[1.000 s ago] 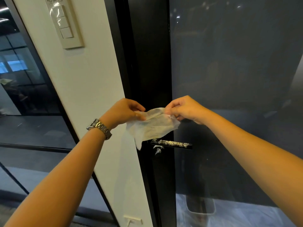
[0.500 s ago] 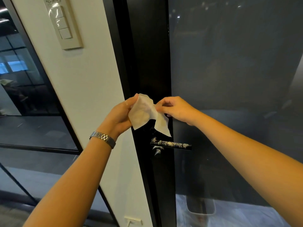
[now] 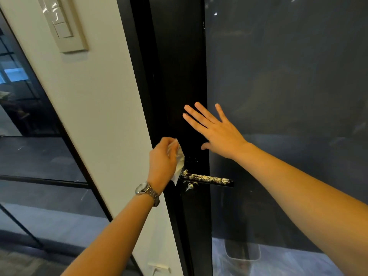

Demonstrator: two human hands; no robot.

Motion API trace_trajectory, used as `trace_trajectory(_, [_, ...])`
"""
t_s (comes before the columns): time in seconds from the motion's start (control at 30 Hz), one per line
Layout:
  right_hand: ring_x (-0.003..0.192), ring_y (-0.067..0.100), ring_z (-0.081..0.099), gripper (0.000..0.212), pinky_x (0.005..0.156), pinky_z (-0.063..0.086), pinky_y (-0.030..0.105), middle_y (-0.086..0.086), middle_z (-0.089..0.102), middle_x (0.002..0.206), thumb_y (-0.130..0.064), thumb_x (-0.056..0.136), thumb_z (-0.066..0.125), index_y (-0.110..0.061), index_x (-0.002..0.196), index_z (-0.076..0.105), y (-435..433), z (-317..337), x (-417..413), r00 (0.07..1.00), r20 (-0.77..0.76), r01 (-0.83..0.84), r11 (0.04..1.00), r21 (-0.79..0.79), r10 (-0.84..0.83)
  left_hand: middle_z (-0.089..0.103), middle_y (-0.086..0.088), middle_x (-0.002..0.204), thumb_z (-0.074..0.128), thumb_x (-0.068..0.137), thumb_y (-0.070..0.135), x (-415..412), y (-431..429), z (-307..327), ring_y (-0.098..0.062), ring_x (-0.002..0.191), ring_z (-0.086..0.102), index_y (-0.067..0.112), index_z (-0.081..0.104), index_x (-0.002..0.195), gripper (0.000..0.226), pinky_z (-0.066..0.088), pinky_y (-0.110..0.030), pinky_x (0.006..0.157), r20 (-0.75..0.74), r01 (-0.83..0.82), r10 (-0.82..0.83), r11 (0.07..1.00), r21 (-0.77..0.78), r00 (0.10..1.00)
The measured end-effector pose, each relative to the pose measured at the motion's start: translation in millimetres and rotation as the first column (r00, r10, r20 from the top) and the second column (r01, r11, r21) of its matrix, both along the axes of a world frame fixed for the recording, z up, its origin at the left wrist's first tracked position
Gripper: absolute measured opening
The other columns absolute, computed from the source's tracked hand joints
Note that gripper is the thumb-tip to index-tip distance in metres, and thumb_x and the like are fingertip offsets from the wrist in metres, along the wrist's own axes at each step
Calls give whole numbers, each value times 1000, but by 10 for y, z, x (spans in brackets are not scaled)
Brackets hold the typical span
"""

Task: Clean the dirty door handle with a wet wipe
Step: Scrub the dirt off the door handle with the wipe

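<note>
Presently left hand (image 3: 162,162) curls its fingers round the limp, bunched wet wipe (image 3: 180,159), seemingly touching the crusted door handle (image 3: 207,178) at its pivot end; right hand (image 3: 217,130) lies flat, empty, on the door (image 3: 278,76).

Black door frame (image 3: 179,66), dark glass pane (image 3: 278,76), grime-speckled handle (image 3: 207,178) mounted on frame

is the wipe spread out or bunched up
Bunched up: the wipe is crumpled inside the left hand, one corner hanging beside the door handle.
</note>
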State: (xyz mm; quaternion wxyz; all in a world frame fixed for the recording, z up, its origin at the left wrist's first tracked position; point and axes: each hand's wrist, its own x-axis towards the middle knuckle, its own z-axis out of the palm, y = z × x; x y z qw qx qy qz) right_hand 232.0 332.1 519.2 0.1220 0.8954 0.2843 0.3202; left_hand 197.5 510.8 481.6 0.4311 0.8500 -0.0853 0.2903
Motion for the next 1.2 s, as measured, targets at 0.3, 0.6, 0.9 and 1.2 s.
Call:
trace_trajectory(0.3, [142, 21, -4, 110, 109, 2, 54, 4, 12, 159, -42, 66, 78, -16, 150, 13, -11, -61, 99, 995, 102, -17, 1000, -22, 20, 65, -3, 110, 51, 91, 16, 221, 46, -233, -3, 95, 51, 14, 65, 109, 23, 36, -1, 79, -30, 225, -232, 897, 381, 972])
trace_trajectory(0.6, [146, 26, 3, 107, 109, -3, 54, 4, 9, 159, -45, 70, 74, -16, 150, 9, -31, -73, 124, 992, 117, -45, 999, -28, 48, 54, -5, 120, 36, 87, 16, 215, 119, -210, -11, 105, 45, 11, 62, 115, 38, 35, -10, 85, -88, 254, -242, 840, 480, 966])
trace_trajectory(0.9, [146, 26, 1, 106, 109, -4, 54, 4, 7, 160, -44, 72, 73, -17, 150, 8, -25, -75, 144, 993, 108, -47, 998, -34, 51, 53, -7, 127, 46, 82, -6, 289, 29, -8, -24, 114, 47, 15, 58, 121, 47, 45, -32, 94, -163, 284, -270, 512, 811, 949])
trace_trajectory(1.2, [144, 23, -5, 107, 109, -5, 54, 3, 5, 160, -43, 72, 73, -17, 150, 6, -23, -73, 131, 995, 100, -27, 999, -39, 31, 52, -2, 130, 43, 82, -7, 317, 16, 40, -19, 121, 42, 19, 57, 123, 50, 38, -27, 98, -193, 325, -291, 525, 787, 937])
